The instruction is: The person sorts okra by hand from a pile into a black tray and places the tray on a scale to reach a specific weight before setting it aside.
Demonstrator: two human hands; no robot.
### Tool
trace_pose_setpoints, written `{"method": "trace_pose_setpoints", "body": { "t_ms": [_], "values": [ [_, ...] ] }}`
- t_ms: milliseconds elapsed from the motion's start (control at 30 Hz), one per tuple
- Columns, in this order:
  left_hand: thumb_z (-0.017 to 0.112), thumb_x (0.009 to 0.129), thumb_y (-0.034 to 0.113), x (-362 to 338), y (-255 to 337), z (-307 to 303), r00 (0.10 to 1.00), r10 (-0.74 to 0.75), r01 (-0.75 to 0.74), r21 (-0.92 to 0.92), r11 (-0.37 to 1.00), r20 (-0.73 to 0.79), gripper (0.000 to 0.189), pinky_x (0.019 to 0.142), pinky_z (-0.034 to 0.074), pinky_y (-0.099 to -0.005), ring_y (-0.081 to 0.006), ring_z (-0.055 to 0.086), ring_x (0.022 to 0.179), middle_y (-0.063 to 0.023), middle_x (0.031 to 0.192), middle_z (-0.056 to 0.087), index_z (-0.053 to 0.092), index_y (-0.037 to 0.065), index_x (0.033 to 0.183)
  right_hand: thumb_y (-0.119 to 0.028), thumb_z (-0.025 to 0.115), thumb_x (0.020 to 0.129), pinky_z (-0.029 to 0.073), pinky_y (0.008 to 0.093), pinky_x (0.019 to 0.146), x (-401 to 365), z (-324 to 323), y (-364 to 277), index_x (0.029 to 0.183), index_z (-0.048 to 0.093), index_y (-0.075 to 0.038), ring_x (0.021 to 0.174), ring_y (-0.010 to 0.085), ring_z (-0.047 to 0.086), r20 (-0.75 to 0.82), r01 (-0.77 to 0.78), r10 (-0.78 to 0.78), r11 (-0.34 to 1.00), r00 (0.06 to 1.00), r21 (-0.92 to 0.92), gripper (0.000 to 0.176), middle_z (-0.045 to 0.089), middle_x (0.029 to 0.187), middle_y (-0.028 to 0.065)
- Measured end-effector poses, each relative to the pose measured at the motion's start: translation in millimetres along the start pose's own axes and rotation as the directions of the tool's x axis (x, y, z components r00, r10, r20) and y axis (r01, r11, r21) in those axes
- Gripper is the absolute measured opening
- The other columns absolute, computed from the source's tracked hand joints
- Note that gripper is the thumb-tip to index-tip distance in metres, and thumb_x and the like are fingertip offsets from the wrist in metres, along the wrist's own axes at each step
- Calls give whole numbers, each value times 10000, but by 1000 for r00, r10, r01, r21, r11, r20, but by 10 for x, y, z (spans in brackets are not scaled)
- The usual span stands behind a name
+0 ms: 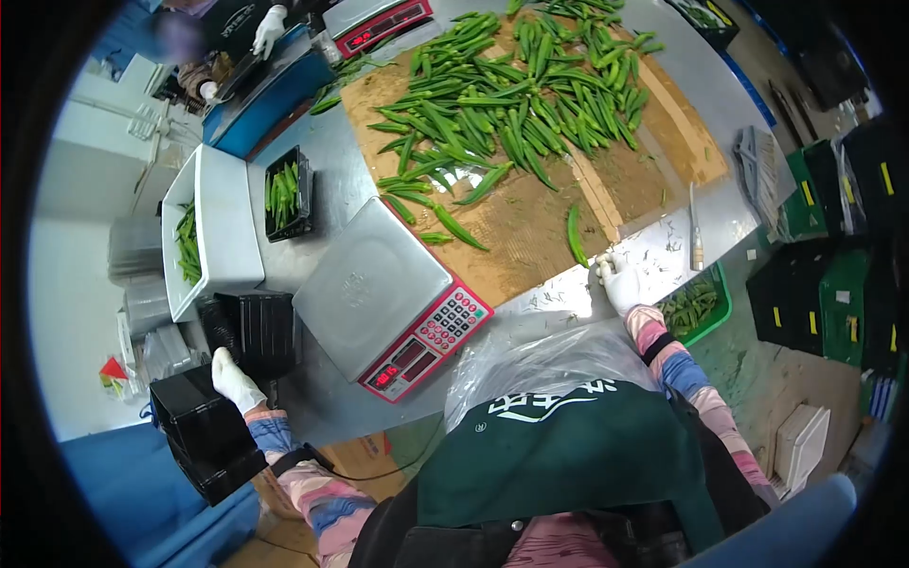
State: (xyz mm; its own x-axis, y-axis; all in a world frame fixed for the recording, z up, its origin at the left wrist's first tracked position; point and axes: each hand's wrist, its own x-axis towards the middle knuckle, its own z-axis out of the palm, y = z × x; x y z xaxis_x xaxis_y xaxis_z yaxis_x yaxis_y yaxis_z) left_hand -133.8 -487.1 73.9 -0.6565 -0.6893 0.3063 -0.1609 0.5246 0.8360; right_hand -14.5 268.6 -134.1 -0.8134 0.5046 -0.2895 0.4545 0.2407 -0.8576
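Note:
My left hand (237,381), in a white glove, closes on the rim of a black plastic tray (201,426) at the left table edge. Another stack of black trays (256,331) stands just beyond its fingertips. My right hand (620,284), also gloved, is low over the front of the table with its fingers curled together. A single green okra pod (575,235) points away from those fingertips, its lower end at them. Between my hands sits a red-edged digital scale (374,284) with a bare metal plate. A large heap of okra (511,104) covers the cardboard (530,237) farther back.
A white bin (227,237) and a black tray of okra (284,194) stand left of the scale. A knife (697,232) lies at the right. A green crate (724,308) sits below the right edge. Across the table, another person's gloved hand (270,30) is near a second scale (379,28).

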Motion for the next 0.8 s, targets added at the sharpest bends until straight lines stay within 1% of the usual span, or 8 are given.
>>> {"method": "trace_pose_setpoints", "body": {
  "t_ms": [67,100,200,267,333,400,667,800],
  "values": [
    [654,994,202,-198,389,84,963,180,-154,139,978,-199,336,929,515,-327,-212,675,975,-158,1117,731,691,-77,1179,-101,608,996,491,235,602,-15,-30,-123,1037,690,-23,642,62,570,27,-36,35,999,999,19,120,657,774,3],
    [646,1000,201,-436,700,198,929,293,-223,291,931,-226,306,916,524,-337,-236,685,948,-175,1088,735,710,-66,1133,-182,666,956,518,318,636,5,-95,-239,1046,693,-51,650,165,636,68,-107,113,991,991,-81,161,684,752,57],
    [651,990,163,-1301,1365,603,856,514,-491,394,777,52,188,851,529,-356,-226,660,909,-121,971,717,740,4,1033,-236,709,921,531,375,684,-78,-59,-686,1079,687,-53,715,250,661,-50,149,-174,934,983,-325,242,679,781,85],
    [676,957,116,-1859,1590,851,838,468,-540,305,784,280,105,797,520,-364,-223,634,855,-96,892,675,745,40,981,-265,760,861,535,427,792,12,29,-831,1168,655,-62,852,317,666,-34,289,-331,865,943,-410,383,669,911,111],
    [736,874,65,-2211,1442,1013,673,574,-719,229,657,467,80,761,512,-373,-240,615,808,-77,831,633,738,77,953,-274,776,840,533,430,835,119,126,-909,1213,636,-66,902,317,665,-28,431,-516,743,856,-512,450,660,973,116],
    [782,790,39,-2388,1364,1054,534,601,-814,168,557,594,198,753,516,-377,-256,615,809,-68,827,629,733,111,969,-265,795,810,539,433,850,205,195,-879,1268,622,-69,923,326,669,65,333,-354,780,933,-529,527,669,1041,120],
    [719,896,147,-2582,1521,1106,674,515,-723,327,609,530,89,684,510,-411,-325,638,768,-117,837,645,683,66,890,-217,731,836,543,364,765,402,65,-655,1256,641,-57,806,235,663,221,203,-145,941,964,-270,458,694,997,112],
    [735,881,164,-2483,1721,1223,673,493,-717,322,618,552,113,706,506,-421,-324,639,784,-116,812,645,684,63,886,-100,671,854,535,319,783,553,25,-563,1170,653,-13,814,174,650,372,-7,-21,997,928,74,328,697,976,88]
  ]
}}
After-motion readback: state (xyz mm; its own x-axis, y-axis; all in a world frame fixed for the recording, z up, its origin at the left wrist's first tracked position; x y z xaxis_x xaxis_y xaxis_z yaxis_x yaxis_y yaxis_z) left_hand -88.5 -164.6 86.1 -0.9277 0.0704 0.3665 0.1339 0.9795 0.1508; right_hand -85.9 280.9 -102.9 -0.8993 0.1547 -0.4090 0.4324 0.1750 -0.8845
